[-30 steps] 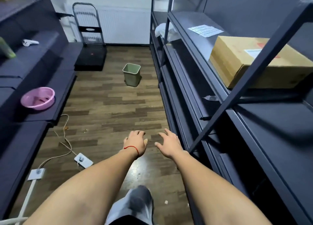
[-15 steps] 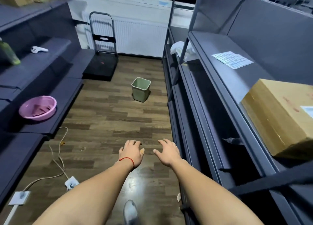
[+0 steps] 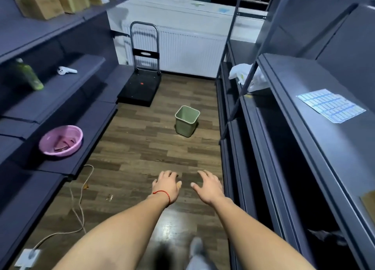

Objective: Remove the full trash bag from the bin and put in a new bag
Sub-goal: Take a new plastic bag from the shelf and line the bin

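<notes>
A pale green bin point(image 3: 186, 120) stands on the wooden floor in the aisle ahead, near the right-hand shelves. No bag shows in it from here. A crumpled white plastic bag point(image 3: 248, 78) lies on a middle shelf at the right, beyond the bin. My left hand point(image 3: 167, 185), with a red string at the wrist, and my right hand point(image 3: 209, 185) are stretched out side by side, palms down, fingers apart, holding nothing. Both hang well short of the bin.
Dark metal shelves point(image 3: 304, 111) line both sides of the aisle. A folding hand cart point(image 3: 142, 81) stands at the far end by a radiator. A pink basin point(image 3: 60, 140) and a green bottle point(image 3: 27, 74) sit on the left shelves. A white cable point(image 3: 79, 204) trails across the floor at left.
I have walked forward along the aisle; the bin looks larger and nearer, and the cardboard box on the right shelf has slid out of view. Both hands stay outstretched and empty.
</notes>
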`<action>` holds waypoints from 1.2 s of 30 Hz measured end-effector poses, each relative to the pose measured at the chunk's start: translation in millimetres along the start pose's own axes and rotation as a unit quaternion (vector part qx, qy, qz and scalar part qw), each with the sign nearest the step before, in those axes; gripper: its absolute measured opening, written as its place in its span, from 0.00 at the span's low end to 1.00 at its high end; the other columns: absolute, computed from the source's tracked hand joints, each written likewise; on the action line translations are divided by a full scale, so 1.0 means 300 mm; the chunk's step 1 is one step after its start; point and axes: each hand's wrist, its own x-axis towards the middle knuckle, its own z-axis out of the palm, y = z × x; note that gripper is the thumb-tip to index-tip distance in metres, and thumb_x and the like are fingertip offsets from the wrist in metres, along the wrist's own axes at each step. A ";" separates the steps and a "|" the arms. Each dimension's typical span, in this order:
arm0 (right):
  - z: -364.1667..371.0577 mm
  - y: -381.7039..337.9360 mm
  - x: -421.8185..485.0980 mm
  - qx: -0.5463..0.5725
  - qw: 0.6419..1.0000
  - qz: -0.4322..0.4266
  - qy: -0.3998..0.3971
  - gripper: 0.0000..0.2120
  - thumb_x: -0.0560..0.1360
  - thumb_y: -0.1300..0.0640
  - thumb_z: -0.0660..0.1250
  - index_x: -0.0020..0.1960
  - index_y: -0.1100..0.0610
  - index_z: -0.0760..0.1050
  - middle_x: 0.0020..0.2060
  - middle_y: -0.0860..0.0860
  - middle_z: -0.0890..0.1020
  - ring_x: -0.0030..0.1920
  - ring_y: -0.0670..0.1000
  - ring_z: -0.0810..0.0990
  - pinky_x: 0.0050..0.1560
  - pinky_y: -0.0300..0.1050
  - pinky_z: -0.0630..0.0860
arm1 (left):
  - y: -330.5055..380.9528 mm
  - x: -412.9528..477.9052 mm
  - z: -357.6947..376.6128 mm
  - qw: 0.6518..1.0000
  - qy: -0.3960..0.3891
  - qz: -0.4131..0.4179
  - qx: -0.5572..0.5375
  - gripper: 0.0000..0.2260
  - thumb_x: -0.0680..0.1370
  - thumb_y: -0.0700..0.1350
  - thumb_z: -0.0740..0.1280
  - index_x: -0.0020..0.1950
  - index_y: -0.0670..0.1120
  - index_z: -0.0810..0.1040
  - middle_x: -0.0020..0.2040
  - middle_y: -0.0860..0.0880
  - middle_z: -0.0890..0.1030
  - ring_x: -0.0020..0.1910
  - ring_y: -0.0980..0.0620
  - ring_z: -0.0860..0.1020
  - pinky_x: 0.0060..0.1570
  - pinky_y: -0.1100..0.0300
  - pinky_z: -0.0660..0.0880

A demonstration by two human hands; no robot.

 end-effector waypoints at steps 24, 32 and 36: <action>-0.530 -0.085 1.176 -0.018 0.997 -0.063 -0.048 0.31 0.77 0.40 0.61 0.76 0.49 0.59 0.77 0.52 0.59 0.76 0.56 0.56 0.76 0.57 0.53 | 0.174 1.122 -0.342 0.995 0.021 -0.097 -0.018 0.19 0.79 0.53 0.59 0.69 0.49 0.68 0.72 0.48 0.66 0.72 0.46 0.61 0.67 0.47 0.67; -0.656 -0.154 1.530 -0.020 0.999 -0.034 -0.036 0.30 0.78 0.40 0.58 0.76 0.49 0.59 0.77 0.52 0.59 0.75 0.57 0.58 0.75 0.56 0.55 | 0.132 1.544 -0.437 0.998 0.015 -0.055 -0.003 0.19 0.79 0.55 0.59 0.67 0.50 0.70 0.70 0.48 0.69 0.71 0.47 0.63 0.66 0.49 0.68; -0.742 -0.227 1.697 -0.002 1.000 -0.010 -0.013 0.29 0.78 0.40 0.58 0.76 0.49 0.60 0.76 0.52 0.61 0.75 0.57 0.58 0.75 0.54 0.55 | 0.117 1.741 -0.553 0.999 0.005 -0.039 0.003 0.20 0.79 0.55 0.59 0.68 0.50 0.68 0.70 0.48 0.68 0.72 0.46 0.62 0.67 0.47 0.68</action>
